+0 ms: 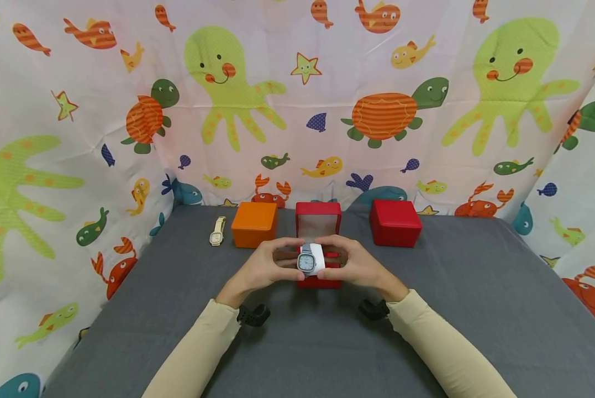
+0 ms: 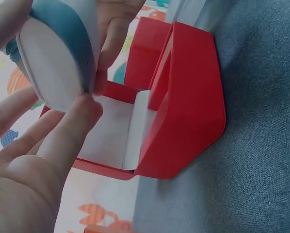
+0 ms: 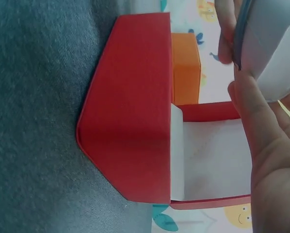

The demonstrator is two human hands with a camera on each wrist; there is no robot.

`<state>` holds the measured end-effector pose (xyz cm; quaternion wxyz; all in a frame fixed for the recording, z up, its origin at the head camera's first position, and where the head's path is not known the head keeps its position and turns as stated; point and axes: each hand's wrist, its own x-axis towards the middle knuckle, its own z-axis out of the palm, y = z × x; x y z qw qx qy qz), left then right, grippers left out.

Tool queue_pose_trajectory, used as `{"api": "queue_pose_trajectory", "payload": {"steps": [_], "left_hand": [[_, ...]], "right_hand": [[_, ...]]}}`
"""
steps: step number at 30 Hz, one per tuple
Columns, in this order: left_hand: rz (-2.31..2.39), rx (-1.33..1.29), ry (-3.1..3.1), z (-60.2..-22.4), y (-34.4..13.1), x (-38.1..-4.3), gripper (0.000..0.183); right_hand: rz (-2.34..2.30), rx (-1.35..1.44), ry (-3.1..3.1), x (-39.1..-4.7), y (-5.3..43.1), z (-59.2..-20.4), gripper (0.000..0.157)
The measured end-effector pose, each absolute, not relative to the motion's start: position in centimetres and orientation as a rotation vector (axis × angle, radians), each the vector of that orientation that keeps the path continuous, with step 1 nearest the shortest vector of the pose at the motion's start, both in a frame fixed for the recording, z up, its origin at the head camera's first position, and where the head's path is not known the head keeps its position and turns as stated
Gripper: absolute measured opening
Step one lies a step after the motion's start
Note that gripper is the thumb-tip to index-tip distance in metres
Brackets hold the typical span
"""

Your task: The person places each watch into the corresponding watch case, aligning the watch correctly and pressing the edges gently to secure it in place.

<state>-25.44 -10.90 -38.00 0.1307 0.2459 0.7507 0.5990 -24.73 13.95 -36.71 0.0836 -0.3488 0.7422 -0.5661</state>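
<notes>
Both hands hold a white watch cushion (image 1: 319, 256) with a wristwatch (image 1: 306, 262) strapped round it, the square dial facing up toward the head camera. My left hand (image 1: 269, 262) pinches the cushion at its left end, thumb in front and fingers behind. At the other end, my right hand (image 1: 357, 262) pinches it the same way. The blue-grey strap (image 2: 70, 31) wraps the cushion in the left wrist view. Just below and behind the hands stands a red box (image 3: 130, 107), its lid (image 1: 318, 209) raised and its pale lining visible. The hands hide part of the box.
An orange box (image 1: 254, 224) stands closed left of the open one, with a pale gold watch (image 1: 217, 231) lying beside it. Another red box (image 1: 395, 224), closed, is at the right. A printed curtain (image 1: 307, 110) hangs behind the grey tabletop (image 1: 302, 354).
</notes>
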Motion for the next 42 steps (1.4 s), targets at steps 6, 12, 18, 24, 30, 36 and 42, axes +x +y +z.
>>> {"api": "queue_pose_trajectory", "payload": {"steps": [6, 12, 18, 24, 30, 36, 42], "left_hand": [[1.679, 0.755, 2.269, -38.5, -10.3, -25.4, 0.068], [1.65, 0.73, 2.344, -38.4, -10.1, -25.2, 0.066], [1.629, 0.784, 2.439, -38.4, -10.0, -25.2, 0.059], [1.518, 1.061, 2.653, -38.1, -9.5, -24.9, 0.044], [1.481, 1.163, 2.715, -38.0, -9.3, -24.7, 0.037], [1.48, 1.194, 2.713, -38.1, -9.3, -24.7, 0.034], [1.542, 1.186, 2.696, -38.1, -9.3, -24.7, 0.033]], "right_hand": [[-1.684, -1.056, 2.23, -24.8, 13.5, -37.1, 0.063], [-1.633, -1.07, 2.317, -25.6, 13.8, -38.2, 0.064], [-1.599, -1.06, 2.393, -26.7, 14.0, -39.9, 0.064], [-1.608, -1.021, 2.395, -25.7, 13.6, -38.5, 0.062], [-1.602, -1.032, 2.406, -26.0, 13.6, -38.8, 0.062], [-1.614, -1.098, 2.385, -26.8, 13.9, -40.2, 0.063], [-1.596, -1.185, 2.381, -26.1, 13.4, -39.1, 0.07]]}}
